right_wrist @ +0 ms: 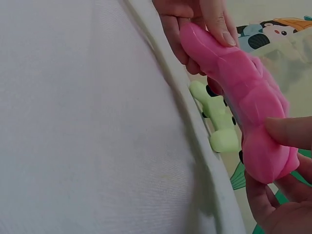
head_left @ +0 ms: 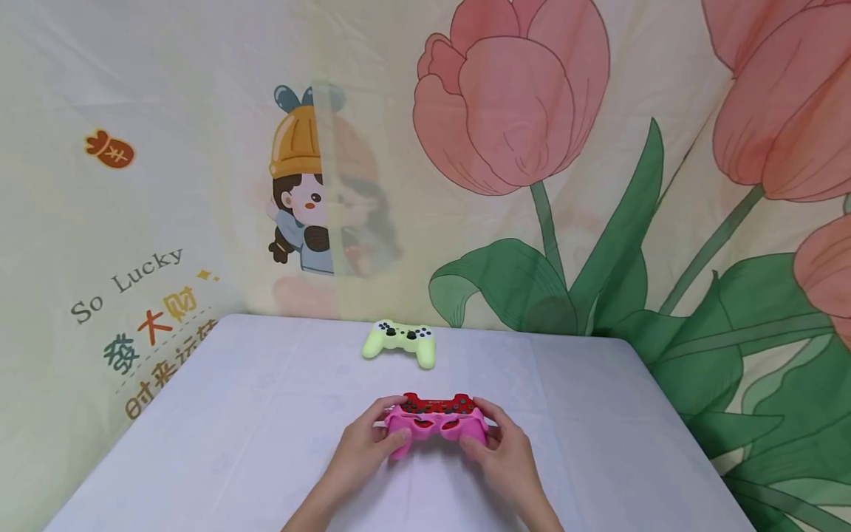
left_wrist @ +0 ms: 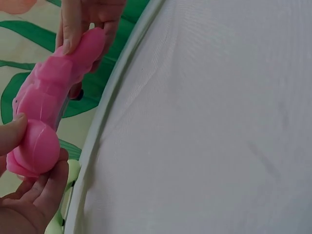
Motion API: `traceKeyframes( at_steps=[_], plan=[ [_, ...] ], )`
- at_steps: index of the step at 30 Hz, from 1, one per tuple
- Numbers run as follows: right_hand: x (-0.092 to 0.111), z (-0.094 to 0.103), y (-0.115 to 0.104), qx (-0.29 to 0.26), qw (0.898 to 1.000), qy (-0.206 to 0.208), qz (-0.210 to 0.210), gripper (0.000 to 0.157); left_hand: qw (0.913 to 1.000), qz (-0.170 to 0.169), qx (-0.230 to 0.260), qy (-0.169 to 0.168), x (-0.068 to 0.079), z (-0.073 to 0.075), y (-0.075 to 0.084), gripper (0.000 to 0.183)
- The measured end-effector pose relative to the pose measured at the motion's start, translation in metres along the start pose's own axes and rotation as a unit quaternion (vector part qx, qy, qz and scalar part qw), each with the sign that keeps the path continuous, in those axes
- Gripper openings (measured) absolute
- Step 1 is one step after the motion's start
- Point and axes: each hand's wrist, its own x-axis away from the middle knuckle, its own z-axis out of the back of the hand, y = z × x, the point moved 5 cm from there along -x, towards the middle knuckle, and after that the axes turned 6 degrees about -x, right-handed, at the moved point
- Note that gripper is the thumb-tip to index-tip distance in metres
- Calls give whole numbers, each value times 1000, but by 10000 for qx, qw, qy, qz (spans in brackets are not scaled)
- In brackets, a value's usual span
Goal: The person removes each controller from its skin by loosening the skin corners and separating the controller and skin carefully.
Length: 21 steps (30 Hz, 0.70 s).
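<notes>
A red game controller (head_left: 436, 406) is held above the white table, between both hands. Its far part shows bare red, with dark buttons. A pink soft cover (head_left: 401, 423) wraps its near part and the two handles. The left hand (head_left: 362, 449) grips the left handle, thumb on the near side and fingers at the far edge. On the opposite handle, the right hand (head_left: 510, 457) has a matching grip. Both wrist views show the smooth back of the pink cover (left_wrist: 41, 102), with a hand at each end. The controller's underside is mostly hidden there.
A pale green controller (head_left: 375, 343) with a white button face lies near the table's back edge, beyond the hands. The white cloth-covered table (head_left: 279, 414) has a fabric backdrop (head_left: 199, 89) behind it, printed with tulips, a cartoon figure and lettering.
</notes>
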Motion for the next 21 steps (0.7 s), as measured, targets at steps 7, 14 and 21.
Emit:
traceKeyframes(
  at_steps=[7,14,21],
  plan=[
    [4,-2,2,-46,9998,205,-42,63,9983,-296,479,-140,3,1,-5,74],
    [-2,-1,7,272,9993,137,219,58,9972,-464,288,-518,2,2,-9,90],
    [-5,-6,13,443,9981,-394,176,76,9990,-343,131,-270,0,7,-12,85]
  ],
)
